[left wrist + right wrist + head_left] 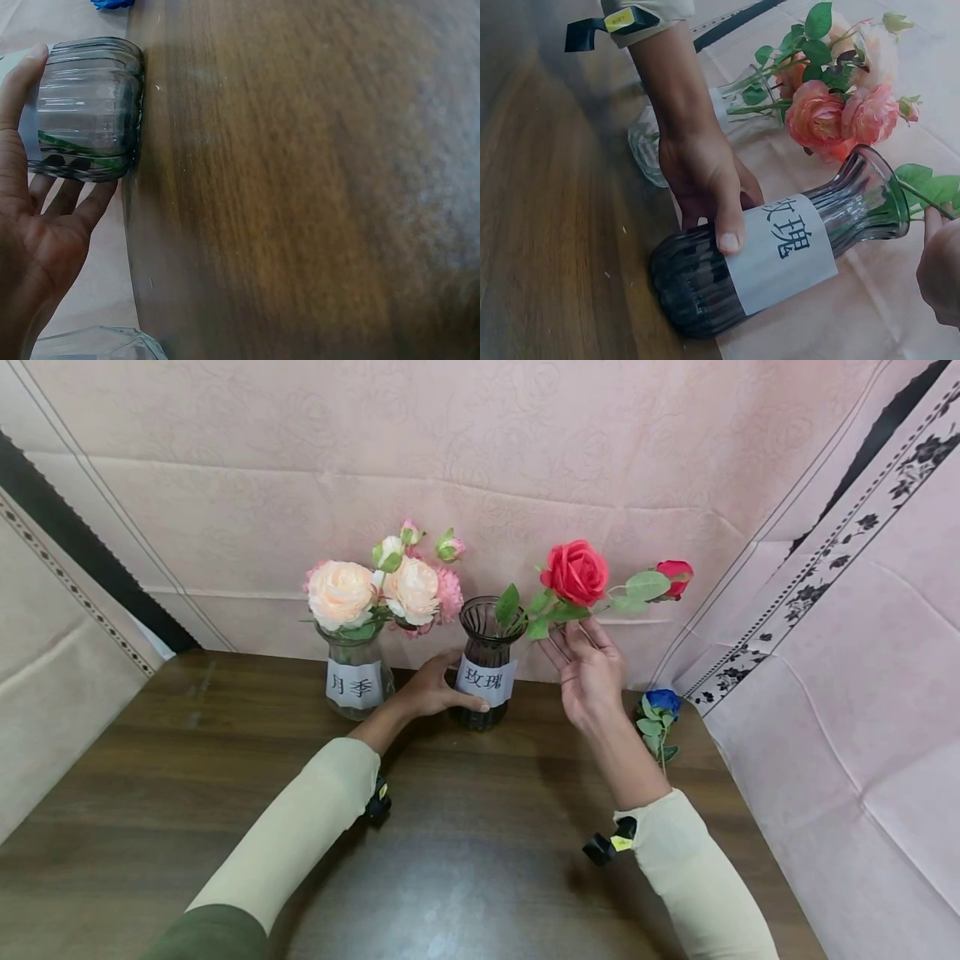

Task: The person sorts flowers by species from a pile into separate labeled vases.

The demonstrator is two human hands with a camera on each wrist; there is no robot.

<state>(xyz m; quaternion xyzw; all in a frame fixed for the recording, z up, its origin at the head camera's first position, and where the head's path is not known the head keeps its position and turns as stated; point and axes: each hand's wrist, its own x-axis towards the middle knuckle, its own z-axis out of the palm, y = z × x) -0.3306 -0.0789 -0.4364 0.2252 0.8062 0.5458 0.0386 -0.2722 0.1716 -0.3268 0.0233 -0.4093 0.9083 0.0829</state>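
Note:
A dark ribbed glass vase with a white label stands at the back of the table. My left hand grips its lower body, thumb across the label and fingers behind. A red rose with a smaller red bud leans right out of the vase mouth, its stem end visible through the glass in the left wrist view. Under the bloom, my right hand reaches up, palm visible, fingers loosely extended at the leaves and stem. Only part of that right hand shows in the right wrist view.
A clear labelled vase holding peach and pink flowers stands just left. A blue rose lies at the right on the brown wooden table. Pink cloth hangs close behind the vases.

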